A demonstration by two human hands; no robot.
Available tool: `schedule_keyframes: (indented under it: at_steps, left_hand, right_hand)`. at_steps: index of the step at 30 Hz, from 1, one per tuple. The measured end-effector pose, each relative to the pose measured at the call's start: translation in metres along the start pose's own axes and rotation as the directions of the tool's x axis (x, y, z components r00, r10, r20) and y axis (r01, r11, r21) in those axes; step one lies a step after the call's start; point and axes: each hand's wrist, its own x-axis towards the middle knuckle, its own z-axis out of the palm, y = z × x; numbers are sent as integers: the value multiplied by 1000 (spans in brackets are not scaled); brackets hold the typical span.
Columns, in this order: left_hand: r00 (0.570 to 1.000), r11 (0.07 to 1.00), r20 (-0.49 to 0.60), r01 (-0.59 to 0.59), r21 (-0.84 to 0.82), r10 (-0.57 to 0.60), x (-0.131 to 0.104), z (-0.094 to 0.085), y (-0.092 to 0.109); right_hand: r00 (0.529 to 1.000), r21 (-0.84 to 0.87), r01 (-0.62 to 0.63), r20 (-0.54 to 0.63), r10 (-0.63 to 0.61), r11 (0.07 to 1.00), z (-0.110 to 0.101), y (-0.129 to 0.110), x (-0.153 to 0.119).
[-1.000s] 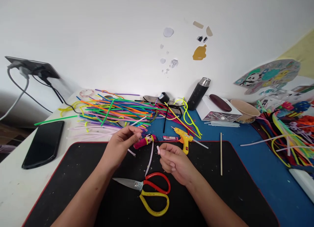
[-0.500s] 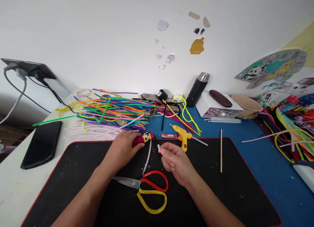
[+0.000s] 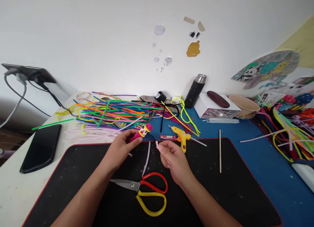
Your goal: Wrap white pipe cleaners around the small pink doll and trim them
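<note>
My left hand (image 3: 125, 145) is closed round a small doll (image 3: 144, 131) of magenta pipe cleaner, with a yellow-trimmed hat and a white face, held tilted above the mat. My right hand (image 3: 171, 155) pinches a short white piece of pipe cleaner (image 3: 157, 144) just right of the doll. A thin dark strand (image 3: 152, 137) runs between the doll and that piece; where it joins is too small to tell. Below the hands lie scissors (image 3: 139, 186) with one red and one yellow handle. A white pipe cleaner strip (image 3: 147, 158) lies on the mat between my hands.
A yellow glue gun (image 3: 183, 137) lies behind my right hand, beside a small red packet (image 3: 167, 137). Coloured pipe cleaners (image 3: 115, 110) are heaped along the back. A phone (image 3: 41, 148) is at left, a wooden stick (image 3: 220, 151) at right, a black flask (image 3: 195, 91) behind.
My left hand has lifted the doll a little and turned its face more toward me. My right hand has shifted slightly left, still pinching the white piece.
</note>
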Motion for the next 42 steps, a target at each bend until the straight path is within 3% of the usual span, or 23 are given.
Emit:
schedule_keyframes:
  at_steps: [4, 7, 13, 17, 23, 27, 42]
  left_hand:
    - [991, 922, 14, 132, -365, -136, -4, 11, 2]
    - [977, 856, 56, 206, -474, -204, -7, 17, 4]
    - [987, 828, 47, 153, -539, -152, -9, 22, 5]
    - [983, 764, 26, 159, -625, -183, -9, 25, 8]
    - [955, 623, 165, 285, -728, -244, -12, 24, 13]
    - [937, 576, 247, 348, -740, -249, -13, 22, 9]
    - [932, 607, 261, 361, -708, -251, -14, 23, 10]
  right_hand:
    - [996, -45, 80, -42, -82, 996, 7, -3, 8]
    - [985, -76, 146, -81, -152, 986, 12, -5, 15]
    - [974, -101, 181, -122, -192, 978, 16, 0, 21]
    - [974, -91, 175, -128, -186, 980, 16, 2, 21]
    - [973, -76, 182, -132, -190, 980, 17, 2, 23]
    - [971, -72, 190, -133, -199, 979, 20, -1, 25]
    - [957, -85, 220, -173, -231, 972, 34, -4, 41]
